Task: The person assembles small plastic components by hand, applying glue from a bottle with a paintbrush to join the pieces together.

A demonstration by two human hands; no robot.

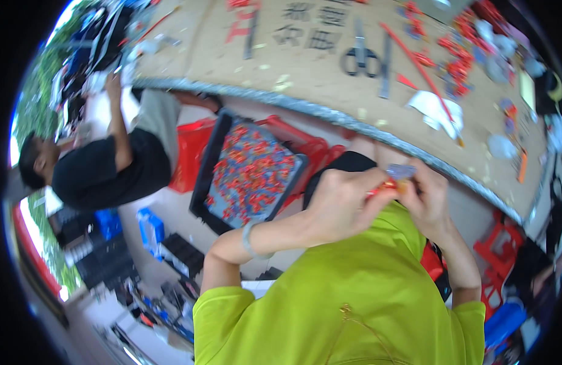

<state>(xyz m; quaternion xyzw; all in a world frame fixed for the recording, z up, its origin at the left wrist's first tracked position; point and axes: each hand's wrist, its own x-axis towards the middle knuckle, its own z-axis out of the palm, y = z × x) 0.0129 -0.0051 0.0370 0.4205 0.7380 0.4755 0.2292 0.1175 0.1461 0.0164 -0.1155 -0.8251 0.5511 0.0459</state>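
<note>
Landmark: table (317, 79), brown board top with grey edging; all places below are relative to it.
Small piece: red, yellow and translucent lilac item (401, 171), just off the table's near edge, on the person's side, between both hands. Blurred, exact shape can't be told.
Left hand (345, 201): near side of table, thumb and forefinger pinching the red end of the item; other fingers curled. Pale bracelet (249, 238) on wrist.
Right hand (430, 194): near side of table, fingertips closed on the item's other side; exact finger contact blurred.
On table, near the middle: black-handled scissors (361, 61), metal ruler (385, 70) just right of them.
On table, right part: white sheet (436, 112) with a long red-handled brush (424, 76) lying across it; red clusters (457, 67) beyond; orange-handled tool (522, 165) close to the right end.
Off table, near side, left of the hands: dark crate (210, 159) full of red and blue-grey pieces (250, 173), red stools (192, 152) beside it.
Off table, left end: co-worker (110, 164) in a dark shirt, one arm toward the table.
</note>
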